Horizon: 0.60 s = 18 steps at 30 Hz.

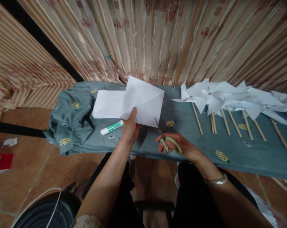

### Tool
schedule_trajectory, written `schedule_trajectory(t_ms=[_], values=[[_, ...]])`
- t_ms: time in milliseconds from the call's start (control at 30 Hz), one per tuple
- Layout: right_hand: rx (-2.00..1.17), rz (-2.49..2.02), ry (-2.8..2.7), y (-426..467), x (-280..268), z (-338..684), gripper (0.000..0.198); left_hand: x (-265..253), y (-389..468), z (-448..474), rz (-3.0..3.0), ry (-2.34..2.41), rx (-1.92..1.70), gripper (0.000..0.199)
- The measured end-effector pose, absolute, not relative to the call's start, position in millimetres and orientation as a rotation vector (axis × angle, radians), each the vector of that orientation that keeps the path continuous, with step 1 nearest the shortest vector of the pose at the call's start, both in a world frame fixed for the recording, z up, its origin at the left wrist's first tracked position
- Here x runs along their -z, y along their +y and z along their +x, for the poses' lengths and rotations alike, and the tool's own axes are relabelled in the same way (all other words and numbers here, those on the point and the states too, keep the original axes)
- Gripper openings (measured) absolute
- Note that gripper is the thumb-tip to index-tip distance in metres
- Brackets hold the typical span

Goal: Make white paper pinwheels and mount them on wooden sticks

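Observation:
My left hand [131,126] grips a square sheet of white paper [145,98] by its lower edge, thumb on top. Faint diagonal creases cross the sheet. In my right hand [173,144] is a pair of scissors [166,139] with pale green handles, my fingers in the loops. The blades point up and left, with their tips at the sheet's lower right corner; whether they touch the paper I cannot tell. Behind the sheet, to the left, lies a stack of white paper [107,103]. A glue stick [112,127] with a green label rests left of my left hand.
Several white paper pinwheels [214,95] on wooden sticks [248,125] lie along the right side of the grey-green cloth-covered table [191,158]. A pleated curtain [157,41] hangs behind. On the floor are a black round object [48,209] and a red item [2,162].

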State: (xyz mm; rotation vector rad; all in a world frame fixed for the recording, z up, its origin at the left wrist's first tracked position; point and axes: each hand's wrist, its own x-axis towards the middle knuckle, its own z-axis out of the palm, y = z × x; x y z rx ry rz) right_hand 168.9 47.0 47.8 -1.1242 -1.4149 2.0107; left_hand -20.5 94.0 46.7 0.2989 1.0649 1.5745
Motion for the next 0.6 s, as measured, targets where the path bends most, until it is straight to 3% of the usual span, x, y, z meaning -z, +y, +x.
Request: schedule_trajectory(t_ms=[300,600], values=[[-2.002,-1.116,-1.433,48.6,-47.8,167.8,0.060,-45.9,92.4,-19.3,0.283,1.027,-1.598,0.047],[-1.998,-1.110,-1.470,49.1,-44.6,167.5,0.062,-47.2,91.4,-18.1,0.262,0.972,-1.616,0.036]])
